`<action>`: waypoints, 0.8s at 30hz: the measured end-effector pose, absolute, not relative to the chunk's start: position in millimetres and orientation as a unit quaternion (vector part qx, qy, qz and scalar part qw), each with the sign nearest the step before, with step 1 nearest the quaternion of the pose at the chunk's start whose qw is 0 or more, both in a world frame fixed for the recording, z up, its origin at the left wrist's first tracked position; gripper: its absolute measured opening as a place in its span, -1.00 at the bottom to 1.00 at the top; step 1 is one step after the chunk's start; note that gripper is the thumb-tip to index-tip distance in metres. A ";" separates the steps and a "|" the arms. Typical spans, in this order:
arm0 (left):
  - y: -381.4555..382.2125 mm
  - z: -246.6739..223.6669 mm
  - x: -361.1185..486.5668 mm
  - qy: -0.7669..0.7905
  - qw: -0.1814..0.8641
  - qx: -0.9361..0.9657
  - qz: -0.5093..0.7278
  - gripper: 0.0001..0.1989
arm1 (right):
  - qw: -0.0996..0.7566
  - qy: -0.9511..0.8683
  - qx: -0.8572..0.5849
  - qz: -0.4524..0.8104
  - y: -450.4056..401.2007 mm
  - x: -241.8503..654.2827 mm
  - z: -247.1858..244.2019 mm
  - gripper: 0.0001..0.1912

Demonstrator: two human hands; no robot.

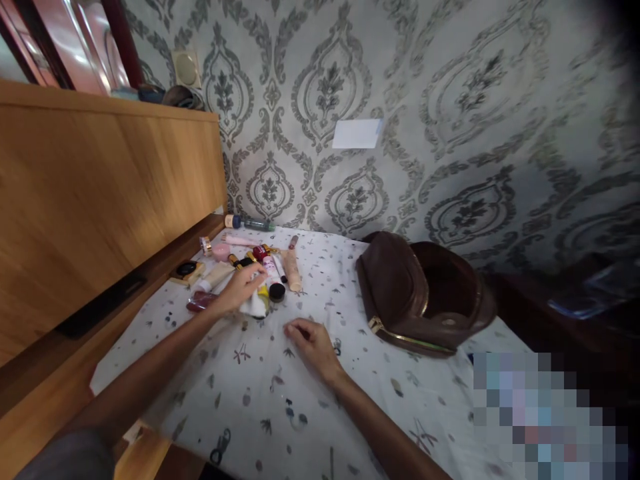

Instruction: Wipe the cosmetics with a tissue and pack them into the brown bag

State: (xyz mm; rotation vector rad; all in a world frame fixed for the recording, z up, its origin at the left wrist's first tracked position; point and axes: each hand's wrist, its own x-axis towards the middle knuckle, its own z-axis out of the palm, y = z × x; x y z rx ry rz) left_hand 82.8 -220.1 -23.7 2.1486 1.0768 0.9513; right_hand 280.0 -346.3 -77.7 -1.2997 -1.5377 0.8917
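My left hand (243,288) reaches over a pile of cosmetics, its fingers stretched toward the right with nothing visibly held. Beneath and beside it lie a white and yellow item (257,304), partly covered by the hand, and a white bottle with a pink print (272,270). A round pot with a black lid (277,292) and a peach tube (291,270) are just to the right. Below the pile, my right hand (316,350) hovers at or rests on the patterned sheet, fingers loosely curled, thumb apart, and no object in it.
A brown bag (395,283) gapes open at the right. Left of the pile are a beige tube (217,275), a dark red packet (201,301) and a compact (187,269). A wooden panel (110,193) borders the left; a patterned wall (320,87) stands behind.
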 end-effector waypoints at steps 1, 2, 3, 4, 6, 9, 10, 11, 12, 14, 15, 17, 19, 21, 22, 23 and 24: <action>-208.2 -21.5 78.3 0.414 0.261 0.796 0.356 -0.72 | 0.458 -0.622 -0.528 0.353 -347.3 279.8 -79.5 -0.72; -195.4 -19.2 75.1 0.428 0.248 0.793 0.355 -0.73 | 0.461 -0.624 -0.529 0.345 -348.5 279.9 -81.1 -0.72; -182.2 -16.7 73.4 0.442 0.233 0.792 0.352 -0.74 | 0.460 -0.626 -0.530 0.339 -349.7 280.1 -82.4 -0.72; -168.8 -14.1 73.5 0.456 0.214 0.790 0.349 -0.75 | 0.457 -0.629 -0.532 0.334 -350.7 280.3 -83.6 -0.72; -142.9 -8.6 79.6 0.478 0.178 0.792 0.335 -0.76 | 0.452 -0.632 -0.537 0.328 -351.5 280.2 -85.5 -0.72; -110.5 -2.0 101.8 0.493 0.136 0.807 0.294 -0.74 | 0.451 -0.632 -0.539 0.326 -351.1 280.0 -87.2 -0.73; -102.1 -0.9 111.3 0.493 0.126 0.815 0.277 -0.74 | 0.453 -0.632 -0.539 0.325 -351.0 280.1 -87.5 -0.74; -94.9 -0.5 121.2 0.491 0.118 0.823 0.259 -0.75 | 0.453 -0.632 -0.538 0.325 -351.0 280.3 -87.6 -0.74; -88.9 -0.9 131.1 0.488 0.112 0.832 0.241 -0.76 | 0.454 -0.633 -0.537 0.324 -351.2 280.7 -87.7 -0.74; -80.4 -3.8 149.6 0.478 0.105 0.847 0.208 -0.71 | 0.457 -0.635 -0.534 0.321 -352.0 281.8 -87.4 -0.74; -77.9 -5.9 157.6 0.473 0.105 0.853 0.195 -0.67 | 0.457 -0.637 -0.532 0.321 -352.4 282.4 -87.2 -0.74; -75.8 -10.5 170.6 0.466 0.108 0.859 0.181 -0.64 | 0.456 -0.638 -0.530 0.322 -353.1 283.5 -86.8 -0.75; -76.4 -13.0 178.5 0.462 0.116 0.860 0.181 -0.64 | 0.454 -0.638 -0.530 0.326 -353.4 284.2 -86.5 -0.75; -78.0 -10.6 180.9 0.457 0.128 0.859 0.193 -0.64 | 0.455 -0.634 -0.531 0.330 -353.6 284.6 -86.4 -0.73; -78.9 -7.2 180.2 0.454 0.135 0.857 0.204 -0.65 | 0.457 -0.631 -0.532 0.332 -353.7 284.8 -86.5 -0.73; -80.0 -2.2 178.3 0.451 0.143 0.854 0.218 -0.67 | 0.460 -0.627 -0.532 0.335 -353.7 285.0 -86.5 -0.73; -81.4 4.0 175.4 0.448 0.151 0.849 0.235 -0.69 | 0.464 -0.623 -0.529 0.342 -353.7 285.2 -86.5 -0.72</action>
